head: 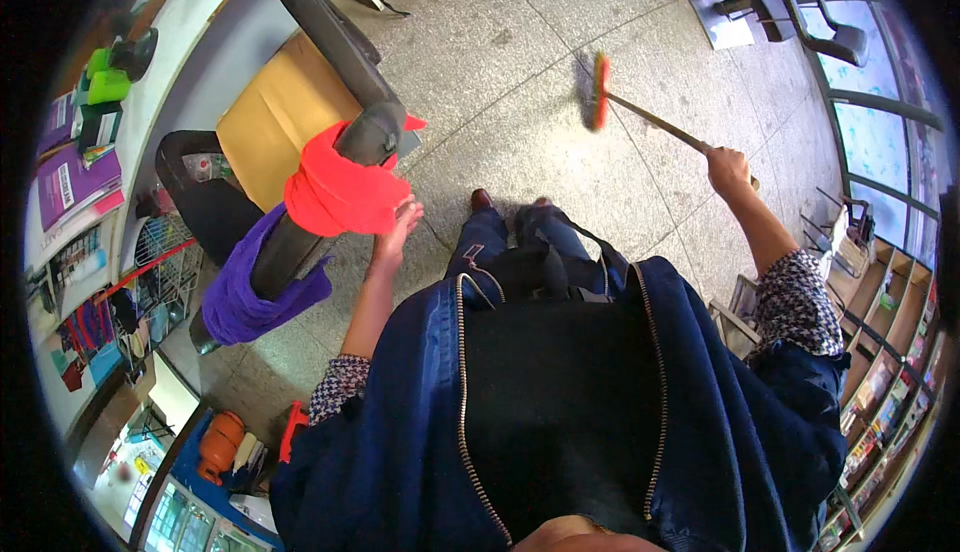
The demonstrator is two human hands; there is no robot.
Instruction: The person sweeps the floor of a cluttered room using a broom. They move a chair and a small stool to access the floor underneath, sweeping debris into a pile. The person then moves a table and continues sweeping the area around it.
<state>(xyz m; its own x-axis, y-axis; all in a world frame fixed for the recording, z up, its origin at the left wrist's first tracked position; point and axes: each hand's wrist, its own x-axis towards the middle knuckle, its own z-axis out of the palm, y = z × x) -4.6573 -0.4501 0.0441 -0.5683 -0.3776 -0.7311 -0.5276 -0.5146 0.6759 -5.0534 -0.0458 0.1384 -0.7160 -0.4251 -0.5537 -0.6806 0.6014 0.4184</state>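
My right hand (729,169) grips the handle of a broom (652,115) near its upper end. The red broom head (601,92) is held over the speckled floor ahead of me, slightly blurred. At left, my left hand (401,229) is beside a red cloth (341,184), fingers extended and partly behind it; whether it touches the cloth is unclear. The cloth is wrapped around the black frame of an office chair (367,136). Lower on that frame hangs a purple cloth (255,289). The chair has a tan seat (281,117).
A white counter (191,27) with purple folders (75,184) runs along the left. Wire baskets (161,244) stand beneath it. An orange gas cylinder (221,439) is at lower left. Another black chair (765,4) stands at upper right, and wooden shelves (877,327) line the right side.
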